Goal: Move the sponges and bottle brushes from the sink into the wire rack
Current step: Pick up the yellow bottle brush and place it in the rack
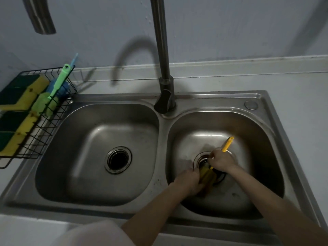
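A yellow bottle brush point(215, 161) is lying over the drain point(204, 158) of the right basin point(252, 139) of the double steel sink point(209, 98); its slim handle is sticking up and to the right, and its yellow sponge head, dim in shadow, is pointing down and left. The right hand point(221, 161) is curling closed around the handle near its middle, with the handle's tip showing beyond the knuckles; the left hand point(187, 181) is closing over the sponge head from the left, fingers folded against it, though how firmly it is gripping cannot be told. Both forearms are reaching in from the bottom edge. The left basin point(99, 157) is holding nothing but its own drain.

Off to the left, a black wire rack point(53, 121) is sitting on the counter point(292, 82), touching the sink's left rim; in it, yellow sponges point(19, 102) with dark green scouring faces are lying side by side, four as far as can be counted, the rack running out of view. Two more brushes are leaning in the rack's far corner: a green bottle brush point(59, 81) and, behind it, a blue bottle brush point(73, 59). A dark tap point(164, 68) is rising between the two basins; no writing or brand can be read anywhere.
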The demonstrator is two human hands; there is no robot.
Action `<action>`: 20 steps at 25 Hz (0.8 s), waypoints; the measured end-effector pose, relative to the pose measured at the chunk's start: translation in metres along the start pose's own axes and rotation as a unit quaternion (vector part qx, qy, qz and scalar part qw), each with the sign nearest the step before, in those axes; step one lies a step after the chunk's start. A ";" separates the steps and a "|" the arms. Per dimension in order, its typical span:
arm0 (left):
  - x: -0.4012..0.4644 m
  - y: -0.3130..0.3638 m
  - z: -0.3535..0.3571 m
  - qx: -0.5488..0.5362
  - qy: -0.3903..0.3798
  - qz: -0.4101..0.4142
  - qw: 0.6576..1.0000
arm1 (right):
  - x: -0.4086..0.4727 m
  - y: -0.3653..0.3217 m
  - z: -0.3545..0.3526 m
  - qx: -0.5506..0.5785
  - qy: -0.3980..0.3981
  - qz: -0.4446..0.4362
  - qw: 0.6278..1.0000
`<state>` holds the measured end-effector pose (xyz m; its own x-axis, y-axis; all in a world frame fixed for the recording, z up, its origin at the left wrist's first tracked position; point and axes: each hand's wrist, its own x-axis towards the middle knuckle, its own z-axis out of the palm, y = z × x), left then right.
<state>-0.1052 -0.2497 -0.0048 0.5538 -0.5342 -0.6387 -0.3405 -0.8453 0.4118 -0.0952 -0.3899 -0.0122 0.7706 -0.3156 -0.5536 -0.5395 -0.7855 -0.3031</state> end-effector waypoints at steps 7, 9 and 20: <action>0.004 -0.003 0.005 -0.047 0.004 0.006 0.999 | 0.000 -0.002 0.020 0.160 0.054 0.030 0.985; 0.002 0.000 0.005 -0.064 0.017 0.021 0.998 | -0.003 -0.006 0.019 0.208 0.065 0.053 0.975; -0.014 0.011 -0.015 -0.135 0.136 0.001 0.981 | -0.024 -0.025 -0.010 0.438 0.126 0.076 0.887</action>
<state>-0.1047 -0.2512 0.0183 0.7481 -0.4827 -0.4553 -0.1484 -0.7905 0.5942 -0.0968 -0.3684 0.0159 0.6585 -0.5776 -0.4824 -0.6149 -0.0434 -0.7874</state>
